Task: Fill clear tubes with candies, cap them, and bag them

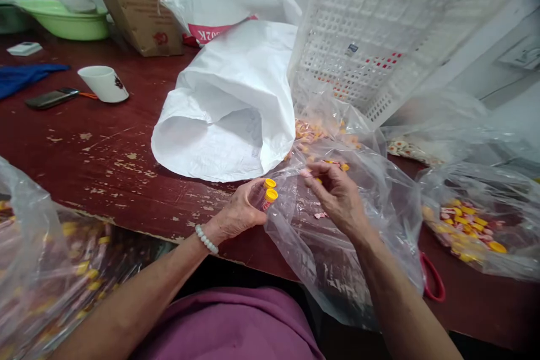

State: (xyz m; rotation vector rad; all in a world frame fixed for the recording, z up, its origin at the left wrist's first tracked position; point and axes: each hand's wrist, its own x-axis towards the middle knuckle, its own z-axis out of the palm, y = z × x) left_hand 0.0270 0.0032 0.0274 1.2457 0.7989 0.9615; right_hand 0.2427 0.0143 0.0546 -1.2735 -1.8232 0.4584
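My left hand [238, 211], with a pale bead bracelet on its wrist, is wrapped round two small clear tubes with yellow caps [270, 196]. To the right, my right hand [341, 198] is closed in a pinch over an open clear plastic bag [337, 261]. A small pink piece [306, 172] shows at its fingertips; its exact kind is too small to tell. Yellow and pink pieces [310, 132] lie in the bag behind that hand. Just beyond my left hand, a white sack [228, 149] lies with its mouth facing me.
A white plastic crate [363, 28] stands tilted at the back right. Another clear bag with yellow-capped pieces [466, 222] sits at right, near a red handle [434, 278]. A bag of capped tubes [84, 270] is at lower left. A cup [103, 83] and phone [53, 98] rest at left.
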